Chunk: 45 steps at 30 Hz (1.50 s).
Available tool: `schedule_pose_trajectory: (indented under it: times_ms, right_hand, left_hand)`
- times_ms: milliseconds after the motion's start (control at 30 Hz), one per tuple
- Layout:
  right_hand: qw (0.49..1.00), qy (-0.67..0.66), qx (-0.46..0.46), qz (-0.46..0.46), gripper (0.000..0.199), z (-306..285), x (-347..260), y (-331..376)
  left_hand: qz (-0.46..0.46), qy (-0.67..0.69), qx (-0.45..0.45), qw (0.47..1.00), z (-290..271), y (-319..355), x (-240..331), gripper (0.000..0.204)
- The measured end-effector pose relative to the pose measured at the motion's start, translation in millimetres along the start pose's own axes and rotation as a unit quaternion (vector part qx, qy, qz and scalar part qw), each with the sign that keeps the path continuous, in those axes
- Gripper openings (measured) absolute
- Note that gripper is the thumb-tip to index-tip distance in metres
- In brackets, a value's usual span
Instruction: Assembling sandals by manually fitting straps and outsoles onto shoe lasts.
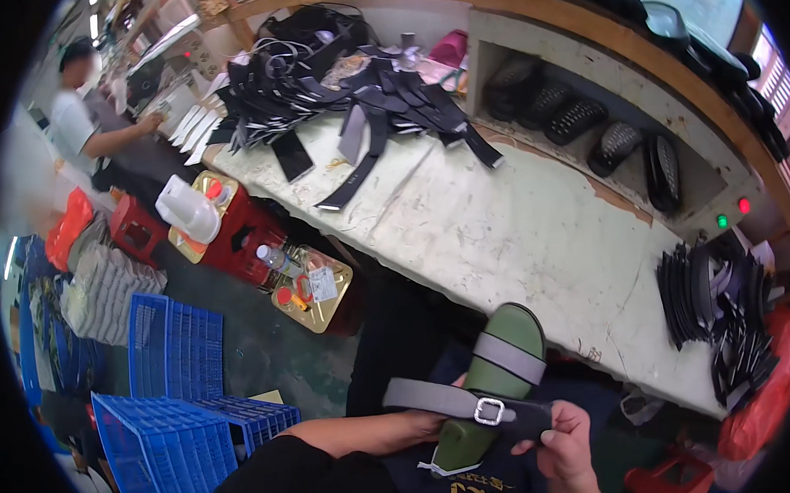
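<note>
Over my lap is a green sandal [467, 443] with a grey strap [508, 359] across its upper part. A second, longer grey strap [432, 398] with a square silver buckle [489, 411] lies across the lower part. My left hand [420, 426] is closed around the sandal from the left, its fingers partly hidden behind the strap. On the right, my right hand [566, 440] pinches the dark free end of the buckled strap [530, 415]. A white strip hangs at the sandal's lower end.
Ahead stretches a pale worktable [518, 232] with a heap of black straps [318, 91] at far left and another strap stack [710, 294] at right. A box shelf [575, 120] holds dark shoes. Blue crates [170, 450] stand left; a person [77, 124] works beyond.
</note>
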State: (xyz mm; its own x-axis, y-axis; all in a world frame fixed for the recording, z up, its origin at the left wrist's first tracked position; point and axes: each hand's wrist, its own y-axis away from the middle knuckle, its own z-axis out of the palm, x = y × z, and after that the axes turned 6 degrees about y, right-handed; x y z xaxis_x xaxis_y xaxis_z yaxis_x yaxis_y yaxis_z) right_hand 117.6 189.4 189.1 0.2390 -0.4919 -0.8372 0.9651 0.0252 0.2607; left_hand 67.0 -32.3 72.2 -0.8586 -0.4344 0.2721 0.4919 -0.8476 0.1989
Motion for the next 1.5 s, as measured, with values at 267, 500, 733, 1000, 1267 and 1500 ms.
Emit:
schedule_pose_trajectory:
  times_ms: [267,500,733,1000,1267,1500]
  right_hand:
    - [0.995,0.033,0.015,0.097,0.034,-13,29,36]
    - [0.988,0.146,-0.048,0.001,0.027,-13,30,29]
    - [0.960,0.256,-0.113,-0.035,0.010,-4,25,22]
    - [0.945,0.307,-0.080,-0.077,0.020,4,21,13]
    - [0.922,0.353,-0.152,-0.048,0.022,25,44,12]
    - [0.943,0.292,-0.154,-0.029,0.020,25,46,6]
  left_hand:
    - [-0.110,-0.104,0.005,0.989,24,20,37,0.143]
    - [0.030,-0.147,-0.059,0.987,31,6,28,0.128]
    - [-0.154,-0.069,0.158,0.973,57,31,56,0.105]
    - [-0.065,-0.015,0.135,0.989,35,38,51,0.092]
    - [-0.053,-0.049,0.017,0.997,18,33,75,0.124]
    - [0.076,0.029,0.035,0.996,21,38,55,0.130]
